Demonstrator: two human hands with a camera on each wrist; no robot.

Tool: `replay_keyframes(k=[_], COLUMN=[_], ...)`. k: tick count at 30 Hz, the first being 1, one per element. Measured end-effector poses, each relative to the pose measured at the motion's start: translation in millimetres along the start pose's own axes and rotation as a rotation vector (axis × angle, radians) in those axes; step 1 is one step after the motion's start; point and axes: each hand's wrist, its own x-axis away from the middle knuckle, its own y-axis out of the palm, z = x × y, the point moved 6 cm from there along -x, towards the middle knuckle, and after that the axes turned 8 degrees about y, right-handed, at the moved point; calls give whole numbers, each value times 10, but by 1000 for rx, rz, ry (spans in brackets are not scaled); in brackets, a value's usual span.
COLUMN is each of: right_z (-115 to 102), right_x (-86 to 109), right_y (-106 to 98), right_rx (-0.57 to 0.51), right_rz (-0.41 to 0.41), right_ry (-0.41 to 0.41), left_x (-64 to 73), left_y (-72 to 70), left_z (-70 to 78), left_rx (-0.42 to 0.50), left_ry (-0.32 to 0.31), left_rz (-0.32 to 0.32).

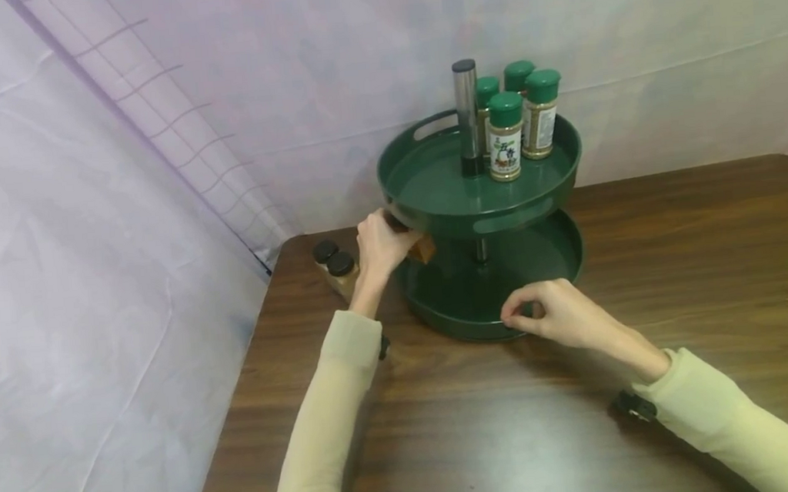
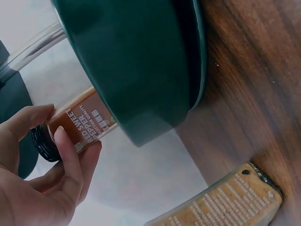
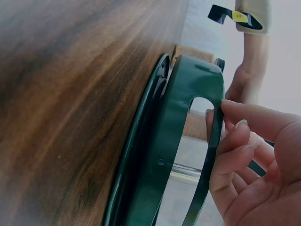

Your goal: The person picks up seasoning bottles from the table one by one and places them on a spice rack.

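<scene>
My left hand point(image 1: 381, 243) grips a red sweet pepper jar point(image 2: 87, 117) by its black-capped end. In the left wrist view the jar is tilted, its far end hidden behind the wall of the green lower tray point(image 1: 459, 327). The head view shows this hand at the left side of the two-tier rack, between the tiers. At the lower tray's front, my right hand point(image 1: 558, 314) pinches the rim with thumb and fingers, beside the handle slot. The upper tray point(image 1: 425, 193) carries several green-capped spice jars point(image 1: 505, 141) near the metal post point(image 1: 467, 109).
Two black-capped jars point(image 1: 342, 269) stand on the wooden table point(image 1: 450, 427) left of the rack, near the left arm. White sheeting point(image 1: 312, 90) hangs behind the table and at its left.
</scene>
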Motion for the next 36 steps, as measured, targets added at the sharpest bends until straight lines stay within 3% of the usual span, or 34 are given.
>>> replay_keyframes(k=[7,14,22,36], right_z=[-2,-4,3,10], right_x=[1,5,-8,-6], right_y=[15,27,29,8], right_rx=[-12,-10,-9,5], right_rz=[-4,-6,-12,4], right_ry=[3,9,2,7], left_x=[-89,-107,-128,-62], left_y=[92,168,222,261], left_z=[-48,-122,-149,-132], left_rx=[3,32,1,35], left_ry=[-10,-36,-60,-97], left_rz=[-8,-21,-17,-21])
